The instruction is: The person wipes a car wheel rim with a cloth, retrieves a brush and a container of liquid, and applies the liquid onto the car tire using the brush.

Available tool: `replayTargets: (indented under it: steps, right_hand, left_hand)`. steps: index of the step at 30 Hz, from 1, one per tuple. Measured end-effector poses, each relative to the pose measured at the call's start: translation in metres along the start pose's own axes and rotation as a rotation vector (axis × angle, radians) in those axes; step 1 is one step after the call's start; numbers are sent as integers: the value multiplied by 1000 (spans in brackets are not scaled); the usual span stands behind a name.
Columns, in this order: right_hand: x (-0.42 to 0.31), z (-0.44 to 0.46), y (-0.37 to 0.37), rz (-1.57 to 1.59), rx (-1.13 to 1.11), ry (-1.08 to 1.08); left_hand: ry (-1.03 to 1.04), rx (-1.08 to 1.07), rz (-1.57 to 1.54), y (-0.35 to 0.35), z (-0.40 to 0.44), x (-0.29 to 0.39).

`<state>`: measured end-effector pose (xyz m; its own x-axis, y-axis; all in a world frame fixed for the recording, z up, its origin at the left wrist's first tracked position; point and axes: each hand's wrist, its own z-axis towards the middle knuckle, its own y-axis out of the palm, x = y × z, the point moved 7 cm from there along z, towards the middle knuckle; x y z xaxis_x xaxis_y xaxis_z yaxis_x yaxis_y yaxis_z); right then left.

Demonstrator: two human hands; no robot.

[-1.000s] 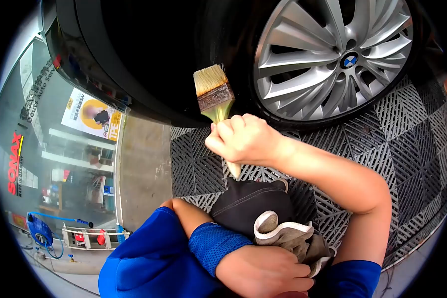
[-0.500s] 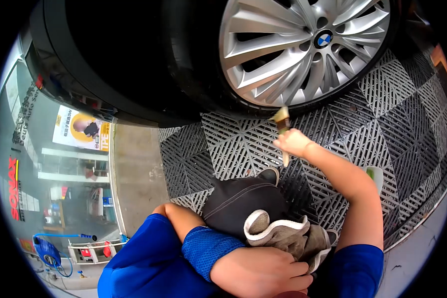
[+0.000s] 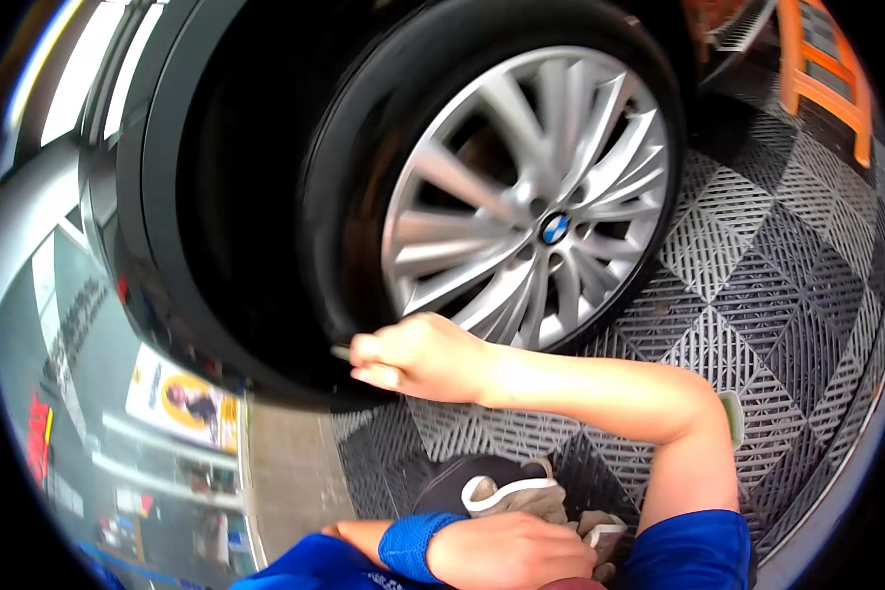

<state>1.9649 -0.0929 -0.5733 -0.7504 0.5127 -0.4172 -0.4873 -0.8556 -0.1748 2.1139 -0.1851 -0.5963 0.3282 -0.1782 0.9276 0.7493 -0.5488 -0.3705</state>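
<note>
My right hand is closed around a brush, at the lower left of the car tyre. Most of the brush is hidden by my fingers, and its visible end blurs against the dark wheel arch. Whether its bristles touch the rubber I cannot tell. To the right of the hand is the silver spoked wheel with its blue-and-white centre cap. Low in view, my left hand, below a blue wristband, is closed on a bunched brown towel with white edging, over my dark-clothed knee.
Grey and black slatted tiles cover the floor. A pale tray sits partly behind my right elbow. An orange frame stands at upper right. A glass front with a poster is at left.
My right hand has moved left and closer to the tyre with the brush. The view has shifted, so the wheel appears lower and more fully. My left hand stays at the towel.
</note>
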Motion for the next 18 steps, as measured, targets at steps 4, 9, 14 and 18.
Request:
replayTargets:
  steps: [4,9,14,18]
  right_hand:
    - [-25,60,-150,79,494,-171]
    - [23,13,-335,138,1018,43]
    - [115,-104,-446,97,1398,222]
    - [184,-218,-457,293,1747,384]
  left_hand:
    - [-36,-50,56,-8,12,-16]
    - [-209,-38,77,-18,20,-36]
    - [-365,-23,106,-25,24,-52]
    - [-427,-67,199,-30,40,-48]
